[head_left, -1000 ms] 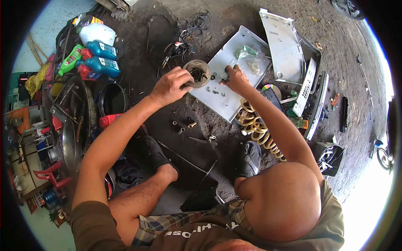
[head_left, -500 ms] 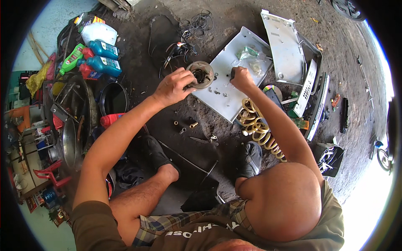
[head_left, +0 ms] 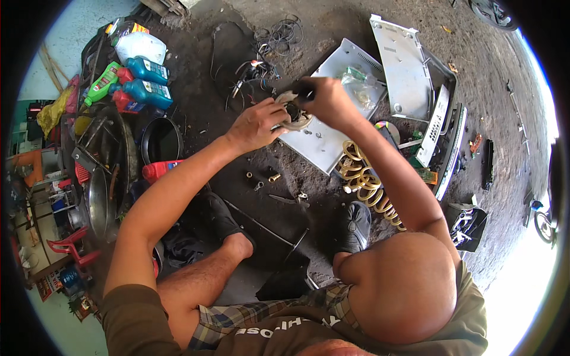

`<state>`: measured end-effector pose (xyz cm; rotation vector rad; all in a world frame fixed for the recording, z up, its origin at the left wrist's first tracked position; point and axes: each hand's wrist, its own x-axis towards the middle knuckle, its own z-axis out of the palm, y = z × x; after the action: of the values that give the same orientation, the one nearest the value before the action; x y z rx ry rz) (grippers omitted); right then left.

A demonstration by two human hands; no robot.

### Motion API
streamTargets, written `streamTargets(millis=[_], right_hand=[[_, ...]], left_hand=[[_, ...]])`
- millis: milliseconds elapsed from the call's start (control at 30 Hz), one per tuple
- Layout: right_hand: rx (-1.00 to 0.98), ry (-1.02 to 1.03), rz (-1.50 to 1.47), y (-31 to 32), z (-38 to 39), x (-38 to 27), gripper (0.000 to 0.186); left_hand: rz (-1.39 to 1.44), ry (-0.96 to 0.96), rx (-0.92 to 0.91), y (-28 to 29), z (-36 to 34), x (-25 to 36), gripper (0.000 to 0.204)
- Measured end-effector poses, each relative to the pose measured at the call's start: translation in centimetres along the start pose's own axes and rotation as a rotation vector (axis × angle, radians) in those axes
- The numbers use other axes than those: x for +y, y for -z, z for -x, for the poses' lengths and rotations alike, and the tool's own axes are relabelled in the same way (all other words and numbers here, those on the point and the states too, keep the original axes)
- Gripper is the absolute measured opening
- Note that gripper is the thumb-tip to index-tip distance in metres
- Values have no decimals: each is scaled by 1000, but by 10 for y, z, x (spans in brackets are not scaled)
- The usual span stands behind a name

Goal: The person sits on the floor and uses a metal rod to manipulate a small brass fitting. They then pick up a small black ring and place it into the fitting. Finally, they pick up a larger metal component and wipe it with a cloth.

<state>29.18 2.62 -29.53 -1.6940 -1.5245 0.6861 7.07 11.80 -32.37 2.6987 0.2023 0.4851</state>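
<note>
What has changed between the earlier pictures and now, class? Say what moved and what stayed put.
The right hand has swung from the white panel onto the round metal part, gripping a dark tool above it. The left hand still holds that part's rim. The yellow coil spring, the blue bottles and the small bolts on the ground stayed where they were.

Teal bottles (head_left: 145, 80) lie at ten o'clock beside a green bottle (head_left: 102, 82) and a white jug (head_left: 141, 44). A black pan (head_left: 161, 140) sits just below them, with a red can (head_left: 160, 169) near it. A tangle of wires (head_left: 261, 56) lies at twelve o'clock. A yellow coil spring (head_left: 368, 184) rests at about three o'clock, beside a grey metal panel (head_left: 407, 65). Small brass fittings (head_left: 261, 178), perhaps nuts, lie scattered on the dirt floor (head_left: 309, 24) near centre.
</note>
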Motion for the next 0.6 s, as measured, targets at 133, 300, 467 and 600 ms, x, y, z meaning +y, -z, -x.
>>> streamTargets(millis=[133,300,467,600], right_hand=[[55,70,93,-9,2,-5,25],[157,-95,84,8,-8,38,23],[3,-280,280,-23,3,126,33],[-33,-180,336,-51,11,153,35]], left_hand=[[-7,4,-5,2,2,-1,30],[-11,4,17,8,8,-5,31],[-6,4,19,8,15,-10,30],[0,-3,5,10,15,-10,31]])
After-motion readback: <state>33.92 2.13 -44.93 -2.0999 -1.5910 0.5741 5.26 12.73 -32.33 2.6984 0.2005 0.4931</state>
